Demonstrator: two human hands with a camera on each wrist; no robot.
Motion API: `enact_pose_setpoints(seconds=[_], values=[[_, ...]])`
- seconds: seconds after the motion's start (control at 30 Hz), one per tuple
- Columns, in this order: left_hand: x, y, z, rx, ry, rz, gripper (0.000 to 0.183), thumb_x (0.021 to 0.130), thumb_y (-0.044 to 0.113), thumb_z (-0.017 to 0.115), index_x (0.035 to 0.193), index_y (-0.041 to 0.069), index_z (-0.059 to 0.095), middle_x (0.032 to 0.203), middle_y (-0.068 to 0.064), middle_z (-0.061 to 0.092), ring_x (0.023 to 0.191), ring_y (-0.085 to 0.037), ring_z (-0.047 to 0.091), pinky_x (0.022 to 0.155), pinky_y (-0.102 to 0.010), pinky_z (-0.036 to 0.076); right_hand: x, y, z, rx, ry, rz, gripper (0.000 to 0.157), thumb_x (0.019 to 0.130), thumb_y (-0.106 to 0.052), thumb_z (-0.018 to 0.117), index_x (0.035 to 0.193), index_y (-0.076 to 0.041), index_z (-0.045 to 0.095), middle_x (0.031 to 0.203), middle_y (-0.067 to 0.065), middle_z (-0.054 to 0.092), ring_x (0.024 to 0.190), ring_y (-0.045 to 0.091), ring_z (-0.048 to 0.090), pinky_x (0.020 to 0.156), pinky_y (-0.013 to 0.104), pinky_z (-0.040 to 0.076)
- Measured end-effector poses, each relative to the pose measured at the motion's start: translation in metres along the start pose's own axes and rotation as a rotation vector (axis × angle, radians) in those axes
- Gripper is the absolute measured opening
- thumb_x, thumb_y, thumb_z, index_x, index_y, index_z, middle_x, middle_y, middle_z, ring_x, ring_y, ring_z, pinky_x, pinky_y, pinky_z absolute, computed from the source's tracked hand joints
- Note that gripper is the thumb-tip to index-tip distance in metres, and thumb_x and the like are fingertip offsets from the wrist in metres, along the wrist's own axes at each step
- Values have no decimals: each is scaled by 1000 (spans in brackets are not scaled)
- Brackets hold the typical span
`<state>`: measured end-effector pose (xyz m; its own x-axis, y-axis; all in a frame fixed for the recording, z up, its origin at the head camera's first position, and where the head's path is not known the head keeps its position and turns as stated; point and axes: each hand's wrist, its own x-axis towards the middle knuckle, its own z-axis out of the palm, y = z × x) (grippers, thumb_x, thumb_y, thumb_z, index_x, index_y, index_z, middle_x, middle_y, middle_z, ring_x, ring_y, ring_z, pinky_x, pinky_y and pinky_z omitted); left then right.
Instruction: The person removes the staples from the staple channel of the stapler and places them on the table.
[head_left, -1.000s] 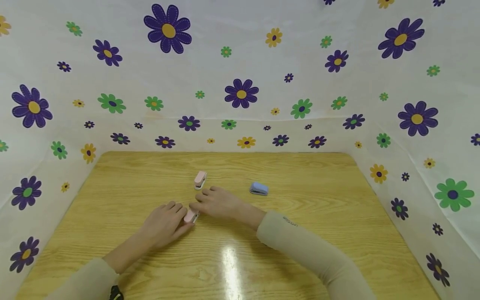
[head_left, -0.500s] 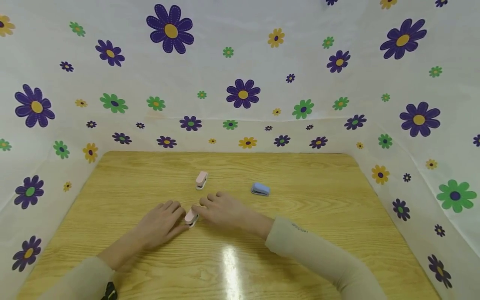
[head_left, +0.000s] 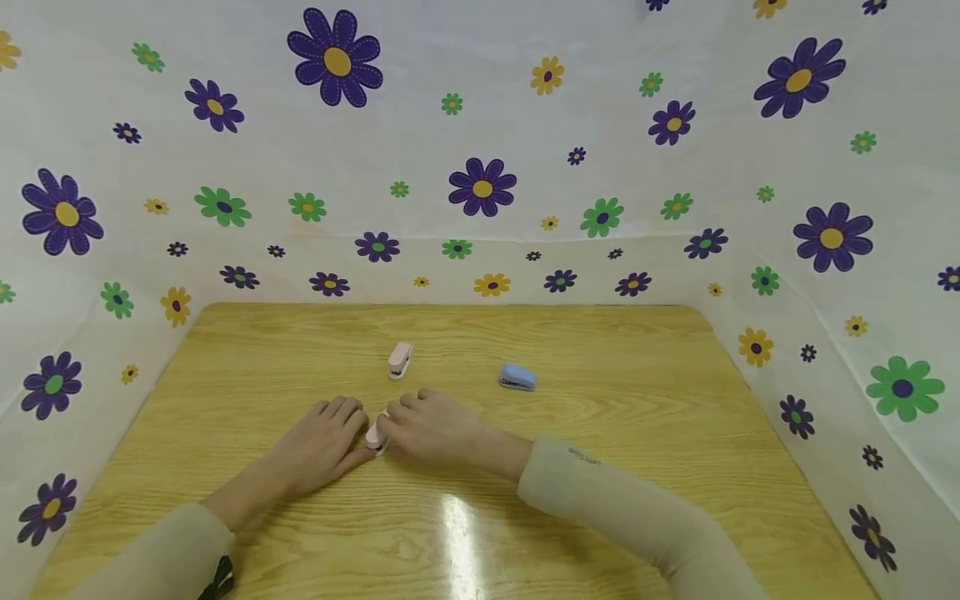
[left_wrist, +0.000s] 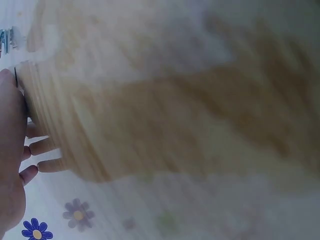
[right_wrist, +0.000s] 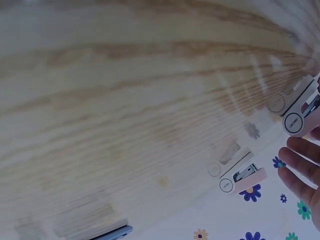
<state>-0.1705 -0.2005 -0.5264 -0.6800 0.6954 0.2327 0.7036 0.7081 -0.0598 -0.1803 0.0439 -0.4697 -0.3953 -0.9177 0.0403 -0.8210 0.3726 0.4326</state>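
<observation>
In the head view a small pink-and-white stapler [head_left: 374,438] lies on the wooden table between my two hands. My right hand [head_left: 427,427] pinches it from the right, covering part of its top. The right wrist view shows this stapler [right_wrist: 294,123] at the right edge, its metal inside visible, with my right hand's other fingers [right_wrist: 302,167] spread below. My left hand [head_left: 318,442] lies low on the table with its fingers at the stapler's left side and its thumb stretched to the near end. In the left wrist view that hand [left_wrist: 11,150] shows at the left edge.
A second pink stapler [head_left: 401,360] lies farther back on the table [head_left: 600,467]. To its right is a blue stapler [head_left: 517,377]. White flower-printed cloth [head_left: 420,133] encloses the back and both sides. Something dark [head_left: 217,577] shows by my left sleeve.
My right hand has come back toward me and covers more of the stapler's top. My left hand has shifted slightly left, its fingers drawn back from the stapler. The other staplers have not moved.
</observation>
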Motion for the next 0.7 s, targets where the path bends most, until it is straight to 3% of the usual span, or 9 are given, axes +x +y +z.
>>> enact_pose_setpoints(seconds=[0.1,0.43,0.7], values=[[0,0,2,9,6,7,37,97,54,47,104,18,51,109,1,49,98,-18,47,83,-36,42,4,0,4,7,7,-4,32,101,-50,41,116,-23,51,104,-11,60,81,8,53,72,23,46],[1,3,1,-4,-18,-21,38,98,55,44,105,19,51,110,0,50,99,-18,46,84,-38,41,13,1,7,22,7,-38,30,103,-47,34,115,-25,51,93,-11,54,74,8,48,65,22,40],[1,4,1,17,14,-8,37,97,54,47,101,18,51,107,0,49,96,-19,46,82,-38,40,15,2,12,-48,91,-82,30,103,-43,33,111,-23,54,90,-10,58,71,6,52,63,21,43]])
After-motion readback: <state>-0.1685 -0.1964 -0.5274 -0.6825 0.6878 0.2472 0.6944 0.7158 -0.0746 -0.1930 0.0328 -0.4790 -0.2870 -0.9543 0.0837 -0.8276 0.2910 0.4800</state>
